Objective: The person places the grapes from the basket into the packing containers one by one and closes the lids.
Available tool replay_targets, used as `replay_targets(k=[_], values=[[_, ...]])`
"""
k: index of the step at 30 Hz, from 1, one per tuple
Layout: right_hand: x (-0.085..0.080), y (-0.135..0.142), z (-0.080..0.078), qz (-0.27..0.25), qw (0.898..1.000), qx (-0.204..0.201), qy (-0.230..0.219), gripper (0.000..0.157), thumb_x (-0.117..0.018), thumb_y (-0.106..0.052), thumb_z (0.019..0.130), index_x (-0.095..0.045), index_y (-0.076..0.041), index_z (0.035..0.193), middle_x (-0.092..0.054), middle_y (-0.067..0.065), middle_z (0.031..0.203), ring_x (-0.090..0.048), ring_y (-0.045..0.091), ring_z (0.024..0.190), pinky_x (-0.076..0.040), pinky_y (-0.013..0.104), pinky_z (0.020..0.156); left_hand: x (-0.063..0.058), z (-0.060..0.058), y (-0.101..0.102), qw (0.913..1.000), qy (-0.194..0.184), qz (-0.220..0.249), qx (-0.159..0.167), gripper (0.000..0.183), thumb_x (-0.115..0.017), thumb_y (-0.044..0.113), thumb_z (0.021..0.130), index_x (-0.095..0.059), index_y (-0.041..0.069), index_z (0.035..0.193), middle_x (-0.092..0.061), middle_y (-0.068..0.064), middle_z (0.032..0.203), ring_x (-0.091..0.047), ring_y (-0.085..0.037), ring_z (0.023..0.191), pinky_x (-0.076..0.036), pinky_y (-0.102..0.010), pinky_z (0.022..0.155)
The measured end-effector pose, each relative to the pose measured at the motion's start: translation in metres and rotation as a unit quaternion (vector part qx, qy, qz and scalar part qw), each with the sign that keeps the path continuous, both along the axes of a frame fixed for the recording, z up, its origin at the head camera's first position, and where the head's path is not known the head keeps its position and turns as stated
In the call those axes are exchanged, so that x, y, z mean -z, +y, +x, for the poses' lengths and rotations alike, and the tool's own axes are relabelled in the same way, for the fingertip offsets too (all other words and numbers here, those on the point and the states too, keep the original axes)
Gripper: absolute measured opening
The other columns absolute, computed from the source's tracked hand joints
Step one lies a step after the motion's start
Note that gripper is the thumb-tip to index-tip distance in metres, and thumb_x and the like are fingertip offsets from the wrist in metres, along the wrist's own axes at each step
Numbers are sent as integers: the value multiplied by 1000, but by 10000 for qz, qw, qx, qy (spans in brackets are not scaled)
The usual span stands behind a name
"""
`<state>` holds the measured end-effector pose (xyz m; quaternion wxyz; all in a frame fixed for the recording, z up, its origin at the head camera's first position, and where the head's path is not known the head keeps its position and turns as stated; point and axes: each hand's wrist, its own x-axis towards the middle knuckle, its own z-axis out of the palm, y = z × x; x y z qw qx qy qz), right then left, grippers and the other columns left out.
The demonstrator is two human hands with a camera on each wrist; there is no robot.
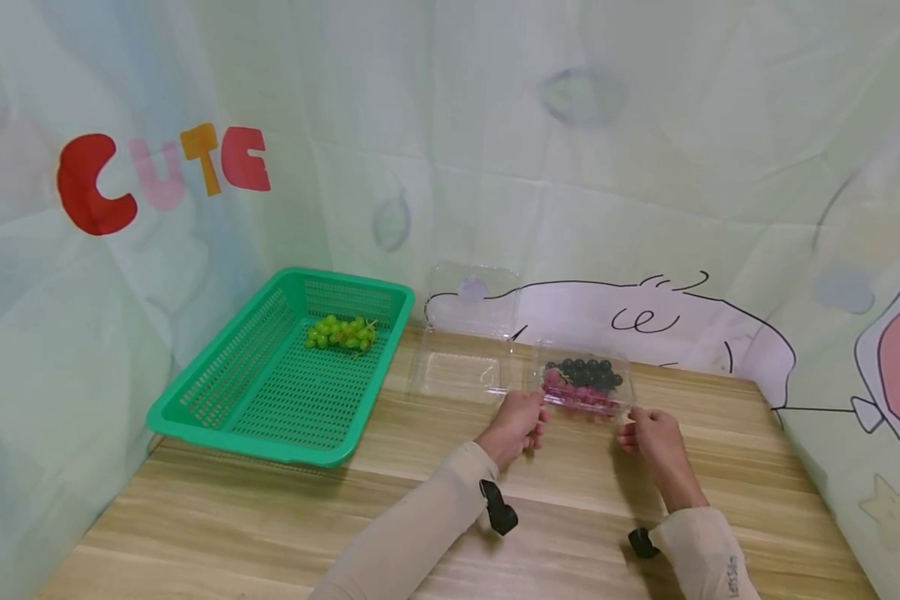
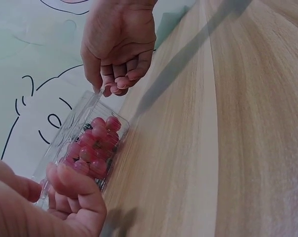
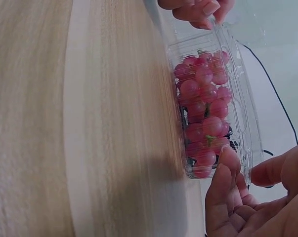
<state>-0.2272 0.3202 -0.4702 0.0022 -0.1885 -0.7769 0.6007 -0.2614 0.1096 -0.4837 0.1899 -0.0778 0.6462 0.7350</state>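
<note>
A clear plastic clamshell box (image 1: 547,352) holds red grapes (image 1: 579,398) along its front and dark grapes (image 1: 587,372) behind them. Its lid is down near the rim. My left hand (image 1: 516,425) pinches the rim at the front left corner between thumb and fingers. At the front right corner, my right hand (image 1: 654,442) pinches the same rim. From the right wrist, the red grapes (image 3: 203,94) show through the clear side wall, with the right thumb and forefinger (image 3: 228,163) at the near corner. The dark grapes are mostly hidden in both wrist views.
A second clear clamshell box (image 1: 465,372) stands open to the left, its lid (image 1: 474,293) raised against the fabric backdrop. Farther left is a green plastic basket (image 1: 345,442) with a bunch of green grapes (image 1: 341,333) inside. Everything stands on a wooden table (image 1: 570,525) enclosed by printed fabric walls.
</note>
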Motion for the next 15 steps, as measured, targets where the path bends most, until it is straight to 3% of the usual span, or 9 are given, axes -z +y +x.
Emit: replay_targets(k=[15], values=[[-1, 3, 6, 752, 9972, -17, -46, 46, -41, -28, 109, -51, 14, 125, -66, 3, 78, -63, 6, 64, -57, 23, 62, -4, 9, -10, 9991, 37, -174, 389, 36, -48, 32, 107, -61, 0, 114, -57, -2, 79, -46, -11, 58, -45, -23, 49]])
